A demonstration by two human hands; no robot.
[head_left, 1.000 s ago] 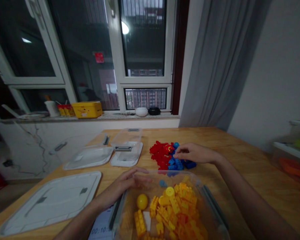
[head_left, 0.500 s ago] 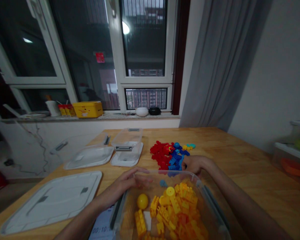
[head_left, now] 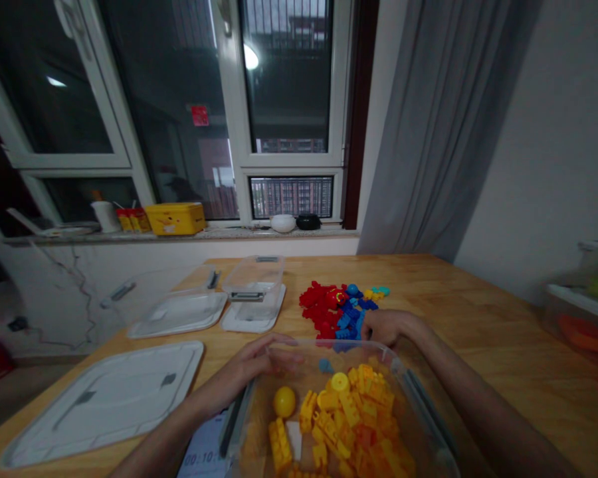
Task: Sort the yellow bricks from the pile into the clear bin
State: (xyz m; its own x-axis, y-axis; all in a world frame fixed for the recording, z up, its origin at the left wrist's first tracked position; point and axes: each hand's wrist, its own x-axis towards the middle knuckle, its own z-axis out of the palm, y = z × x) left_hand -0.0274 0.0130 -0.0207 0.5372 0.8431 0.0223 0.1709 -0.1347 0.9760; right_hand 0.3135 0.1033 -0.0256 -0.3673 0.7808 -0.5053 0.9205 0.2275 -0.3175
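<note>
A clear plastic box [head_left: 393,362] with grey side latches stands in front of me. Inside lie yellow building blocks [head_left: 349,405], a yellow ball [head_left: 284,401] and a small blue piece [head_left: 325,366]. At its far left corner, my left hand [head_left: 264,358] lies against the outside with fingers stretched and apart; part of it shows through the plastic. Beyond the far wall, my right hand [head_left: 386,326] has its fingers curled at a blue building block [head_left: 363,325]; the fingertips are partly hidden. Beside it is a pile of blue blocks [head_left: 349,318] and red blocks [head_left: 319,302].
Small yellow and teal pieces [head_left: 379,292] lie behind the pile. White lids [head_left: 114,398] and smaller clear boxes [head_left: 254,275] occupy the table's left. A phone showing a timer [head_left: 202,451] sits partly under the big box. More boxes [head_left: 583,318] stand at far right.
</note>
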